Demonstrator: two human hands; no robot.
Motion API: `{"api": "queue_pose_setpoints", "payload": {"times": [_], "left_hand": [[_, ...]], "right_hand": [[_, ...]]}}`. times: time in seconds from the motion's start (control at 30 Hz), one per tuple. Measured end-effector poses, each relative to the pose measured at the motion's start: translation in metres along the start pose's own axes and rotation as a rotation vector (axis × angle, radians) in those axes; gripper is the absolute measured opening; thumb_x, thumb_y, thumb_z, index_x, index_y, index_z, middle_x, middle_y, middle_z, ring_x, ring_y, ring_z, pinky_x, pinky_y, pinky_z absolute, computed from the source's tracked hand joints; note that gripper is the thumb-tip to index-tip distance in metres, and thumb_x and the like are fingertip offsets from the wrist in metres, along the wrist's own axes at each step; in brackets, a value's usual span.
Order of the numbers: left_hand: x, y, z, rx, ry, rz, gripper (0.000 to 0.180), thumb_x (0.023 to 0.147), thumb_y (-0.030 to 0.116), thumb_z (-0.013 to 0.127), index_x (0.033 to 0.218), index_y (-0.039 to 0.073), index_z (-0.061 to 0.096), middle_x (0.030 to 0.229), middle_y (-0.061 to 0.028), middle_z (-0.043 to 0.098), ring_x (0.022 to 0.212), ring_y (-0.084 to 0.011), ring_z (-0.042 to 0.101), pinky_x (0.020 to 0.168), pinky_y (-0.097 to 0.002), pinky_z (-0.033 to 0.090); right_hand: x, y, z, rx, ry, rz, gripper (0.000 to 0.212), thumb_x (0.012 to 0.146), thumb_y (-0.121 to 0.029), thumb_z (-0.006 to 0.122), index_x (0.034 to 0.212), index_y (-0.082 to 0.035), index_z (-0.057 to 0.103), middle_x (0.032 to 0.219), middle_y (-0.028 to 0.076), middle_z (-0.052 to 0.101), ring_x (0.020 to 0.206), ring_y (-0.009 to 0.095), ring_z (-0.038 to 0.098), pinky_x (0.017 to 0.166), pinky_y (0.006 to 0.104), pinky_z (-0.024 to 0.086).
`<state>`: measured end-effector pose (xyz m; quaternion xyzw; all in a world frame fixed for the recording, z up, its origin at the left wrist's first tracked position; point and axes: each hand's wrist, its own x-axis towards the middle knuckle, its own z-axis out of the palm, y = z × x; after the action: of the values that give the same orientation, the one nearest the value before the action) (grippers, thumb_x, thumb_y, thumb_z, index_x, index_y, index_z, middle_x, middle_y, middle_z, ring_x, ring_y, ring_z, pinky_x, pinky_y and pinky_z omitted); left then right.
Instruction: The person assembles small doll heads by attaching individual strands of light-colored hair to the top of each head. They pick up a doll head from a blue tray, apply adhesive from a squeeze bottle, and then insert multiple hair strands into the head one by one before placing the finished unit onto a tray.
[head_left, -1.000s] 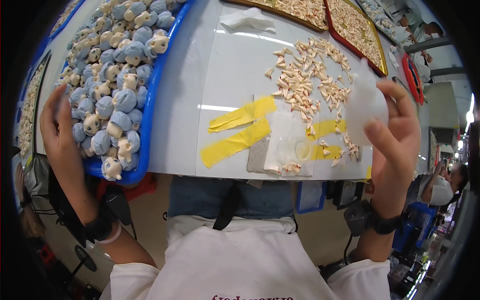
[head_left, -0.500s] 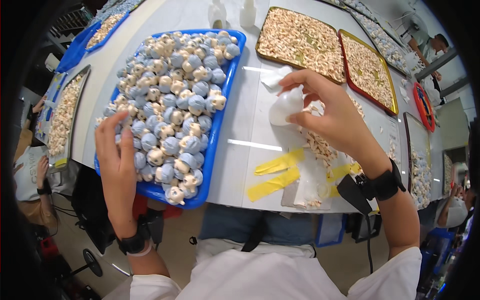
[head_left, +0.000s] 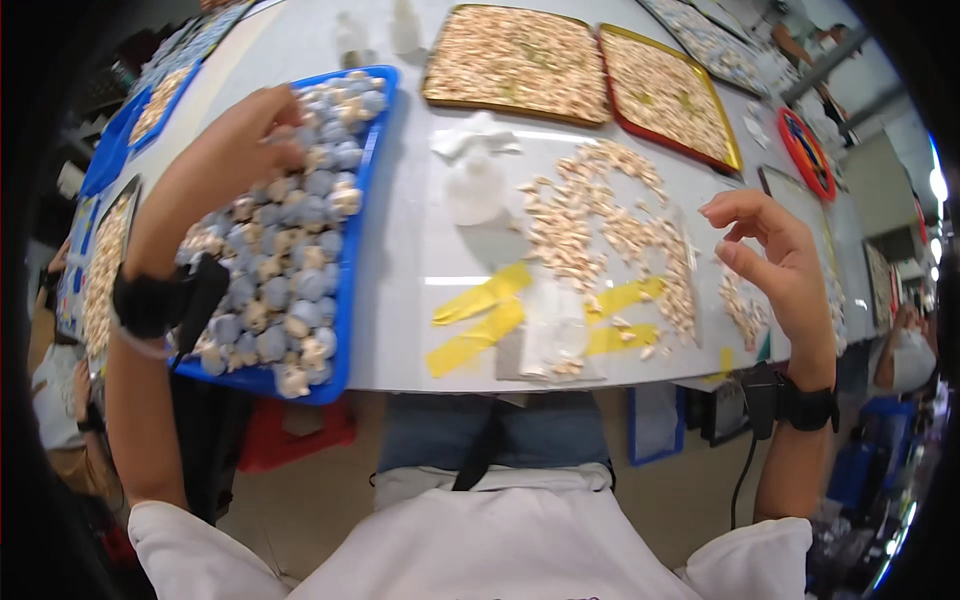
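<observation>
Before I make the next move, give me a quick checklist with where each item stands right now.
1. Right hand free: ok, empty, fingers apart above the table.
2. Left hand free: cannot tell; it is over the blue tray, its grasp blurred and partly hidden.
3. Translucent white bottle upright: ok, standing on the table by the crumpled white tissue.
4. Blue-haired doll heads within reach of the left hand: ok, they lie right beneath it.
5. Loose pointed cream pieces collected in a tray: not ok, spread over the table.
</observation>
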<state>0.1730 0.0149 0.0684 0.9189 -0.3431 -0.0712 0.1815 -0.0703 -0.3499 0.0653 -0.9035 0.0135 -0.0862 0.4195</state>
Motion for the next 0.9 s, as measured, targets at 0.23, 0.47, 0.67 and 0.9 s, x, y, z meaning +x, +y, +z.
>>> {"api": "queue_pose_setpoints", "payload": {"times": [0.23,0.47,0.67,0.9], "left_hand": [[-0.014,-0.002,-0.007,-0.014,-0.009,-0.022,0.023,0.069,-0.003,0.063,0.086,0.002,0.049,0.082,-0.0036,0.048,0.074,-0.0133,0.045,0.069,-0.0253,0.042],[-0.048,0.017,-0.014,-0.142,0.225,-0.024,0.014,0.083,0.005,0.054,0.097,0.005,0.054,0.096,-0.0038,0.055,0.075,-0.0097,0.051,0.069,-0.023,0.042],[-0.125,0.078,0.034,-0.529,0.303,0.203,0.03,0.078,0.034,0.067,0.087,0.009,0.053,0.107,-0.0135,0.045,0.083,-0.0178,0.054,0.063,-0.0243,0.042],[-0.137,0.131,0.106,-1.131,0.28,-0.076,0.035,0.077,0.023,0.07,0.096,0.003,0.048,0.092,-0.0155,0.052,0.075,-0.0201,0.058,0.063,-0.024,0.049]], "right_hand": [[-0.05,0.056,-0.038,-0.019,0.164,0.225,0.018,0.074,-0.007,0.061,0.091,-0.002,0.061,0.093,0.003,0.06,0.084,0.01,0.053,0.074,0.0237,0.043],[-0.015,0.06,-0.014,-0.362,0.012,0.064,0.016,0.069,-0.008,0.062,0.085,-0.003,0.06,0.08,0.007,0.057,0.075,0.018,0.053,0.066,0.0283,0.042],[0.002,0.066,-0.003,-0.448,-0.087,-0.034,0.01,0.069,-0.008,0.062,0.072,-0.001,0.056,0.071,0.009,0.054,0.073,0.024,0.051,0.066,0.0332,0.043],[-0.004,0.062,-0.01,-0.479,-0.111,0.075,0.011,0.07,-0.008,0.062,0.074,0.0,0.056,0.074,0.004,0.056,0.066,0.012,0.05,0.06,0.0265,0.04]]}}
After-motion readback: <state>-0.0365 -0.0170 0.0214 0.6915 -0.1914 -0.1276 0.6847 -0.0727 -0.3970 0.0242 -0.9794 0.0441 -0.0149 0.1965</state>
